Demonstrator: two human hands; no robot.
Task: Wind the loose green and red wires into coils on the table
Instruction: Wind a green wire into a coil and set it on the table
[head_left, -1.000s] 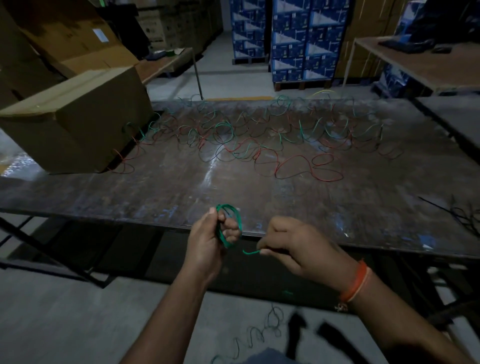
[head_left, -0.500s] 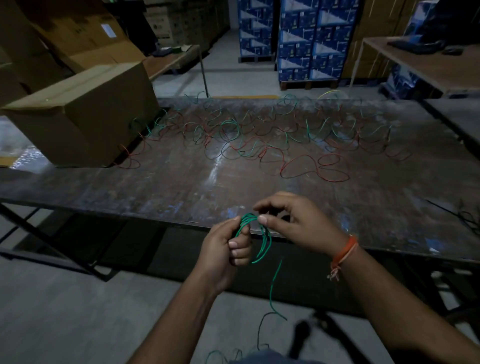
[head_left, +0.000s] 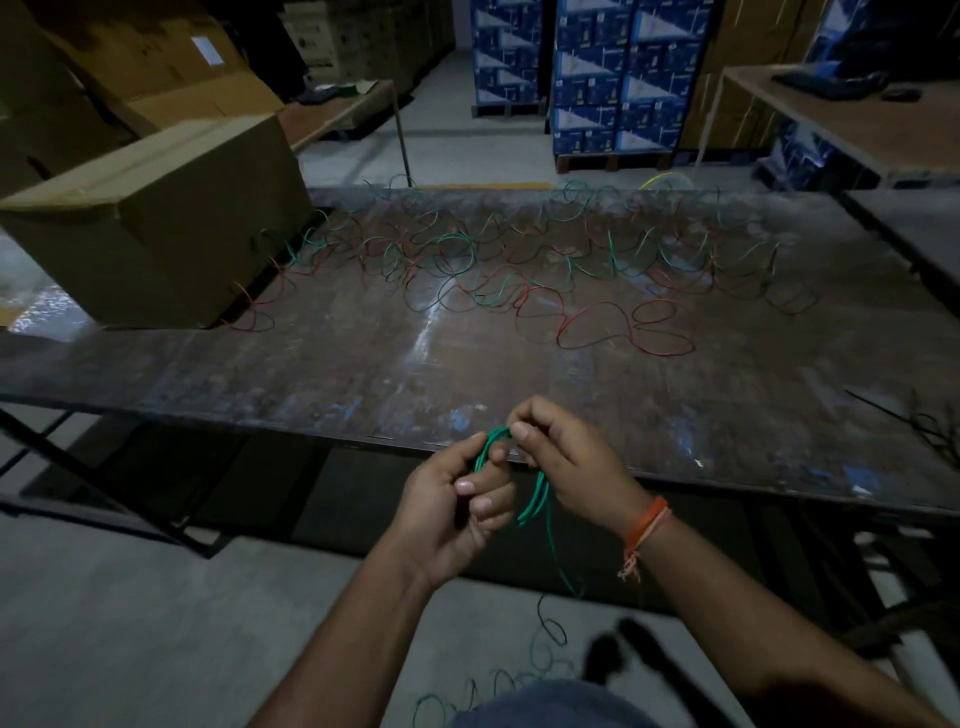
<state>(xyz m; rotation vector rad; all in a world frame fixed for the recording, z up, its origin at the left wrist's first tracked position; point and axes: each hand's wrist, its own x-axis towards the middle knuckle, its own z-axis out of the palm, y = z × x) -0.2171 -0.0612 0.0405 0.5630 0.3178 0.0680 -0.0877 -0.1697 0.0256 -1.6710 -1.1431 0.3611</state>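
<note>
The wire (head_left: 535, 499) I'm winding is bright green; green and red wires (head_left: 519, 275) tangle across the dark, blue-flecked table (head_left: 363, 374); my wristband (head_left: 647, 525) is orange; the box (head_left: 156, 228) at the far left corner is brown

left hand (head_left: 457, 499) fingers curled; right hand (head_left: 566, 457) pinching, wrists close

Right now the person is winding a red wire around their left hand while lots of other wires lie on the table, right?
Not quite: the wire is green, not red. The head view shows it looped in the left hand, with the right hand pinching it, while the other wires lie on the table.
</note>
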